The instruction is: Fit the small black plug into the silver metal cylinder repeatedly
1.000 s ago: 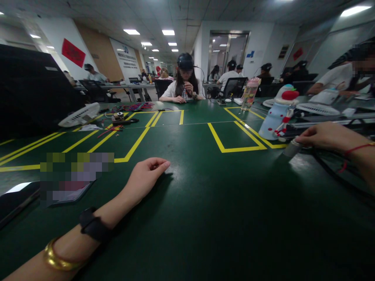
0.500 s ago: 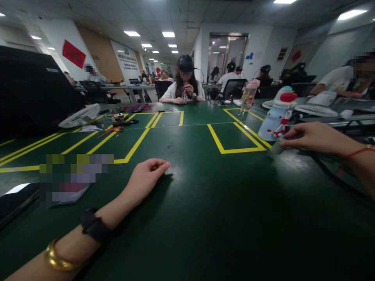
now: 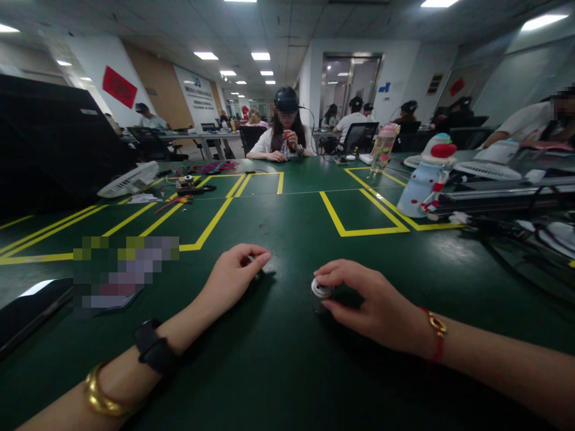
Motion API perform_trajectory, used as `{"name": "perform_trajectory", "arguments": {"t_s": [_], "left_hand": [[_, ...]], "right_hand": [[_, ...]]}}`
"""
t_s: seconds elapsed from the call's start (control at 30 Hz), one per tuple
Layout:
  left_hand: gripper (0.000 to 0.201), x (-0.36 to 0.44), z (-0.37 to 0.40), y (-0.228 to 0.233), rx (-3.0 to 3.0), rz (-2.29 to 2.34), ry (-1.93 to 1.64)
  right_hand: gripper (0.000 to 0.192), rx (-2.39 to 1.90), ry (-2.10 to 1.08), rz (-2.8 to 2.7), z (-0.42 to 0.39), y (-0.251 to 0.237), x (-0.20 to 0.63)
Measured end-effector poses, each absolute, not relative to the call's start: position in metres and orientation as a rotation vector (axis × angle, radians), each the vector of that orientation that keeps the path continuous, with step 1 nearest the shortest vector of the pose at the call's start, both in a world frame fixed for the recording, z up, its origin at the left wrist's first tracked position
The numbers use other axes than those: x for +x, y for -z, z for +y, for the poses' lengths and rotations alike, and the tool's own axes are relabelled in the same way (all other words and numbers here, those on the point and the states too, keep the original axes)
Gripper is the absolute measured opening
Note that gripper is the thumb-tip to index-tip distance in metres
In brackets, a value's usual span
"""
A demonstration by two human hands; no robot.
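My right hand point(image 3: 375, 302) rests on the green table point(image 3: 291, 359) in front of me, its thumb and fingers closed around a small silver cylinder point(image 3: 320, 291). My left hand point(image 3: 233, 275) lies on the table a short way to the left of it, loosely curled, its fingertips touching a small dark object that I cannot make out. The left wrist carries a black watch point(image 3: 155, 353) and a gold bangle point(image 3: 101, 398). A red cord with a gold piece circles my right wrist point(image 3: 435, 335).
A phone point(image 3: 31, 308) lies at the left edge. A light-blue snowman-shaped bottle point(image 3: 424, 179), cables point(image 3: 516, 239) and a fan point(image 3: 487, 170) crowd the right. A white fan point(image 3: 128, 179) and small parts sit far left. A seated person point(image 3: 283, 134) faces me across the table.
My right hand has brought the small silver cylinder from beside the snowman bottle at the right over to the table's middle, near my left hand. The left hand has barely moved.
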State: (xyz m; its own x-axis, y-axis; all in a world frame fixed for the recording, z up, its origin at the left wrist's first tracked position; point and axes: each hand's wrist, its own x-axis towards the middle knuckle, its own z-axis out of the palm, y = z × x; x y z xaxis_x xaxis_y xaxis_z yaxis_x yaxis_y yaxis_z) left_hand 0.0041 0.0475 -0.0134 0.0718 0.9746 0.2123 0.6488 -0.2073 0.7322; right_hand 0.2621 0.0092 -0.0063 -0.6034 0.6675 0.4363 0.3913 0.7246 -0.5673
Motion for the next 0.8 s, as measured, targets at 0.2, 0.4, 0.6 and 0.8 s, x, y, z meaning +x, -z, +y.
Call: {"name": "perform_trajectory", "arguments": {"t_s": [0.2, 0.4, 0.6, 0.8], "left_hand": [[0.026, 0.051, 0.011, -0.011, 2.12, 1.154, -0.858], [0.02, 0.071, 0.001, -0.016, 2.026, 1.185, -0.874], [0.018, 0.065, 0.006, -0.018, 1.914, 1.247, -0.983], [0.016, 0.053, 0.01, 0.001, 2.017, 1.34, -0.863]], "right_hand": [[0.059, -0.975, -0.756, -2.157, 0.013, 0.023, 0.265], [0.054, -1.027, -0.847, -2.119, 0.014, 0.022, 0.263], [0.048, -0.986, -0.772, -2.199, 0.011, 0.016, 0.261], [0.04, -1.038, -0.578, -2.178, 0.01, 0.019, 0.263]]}}
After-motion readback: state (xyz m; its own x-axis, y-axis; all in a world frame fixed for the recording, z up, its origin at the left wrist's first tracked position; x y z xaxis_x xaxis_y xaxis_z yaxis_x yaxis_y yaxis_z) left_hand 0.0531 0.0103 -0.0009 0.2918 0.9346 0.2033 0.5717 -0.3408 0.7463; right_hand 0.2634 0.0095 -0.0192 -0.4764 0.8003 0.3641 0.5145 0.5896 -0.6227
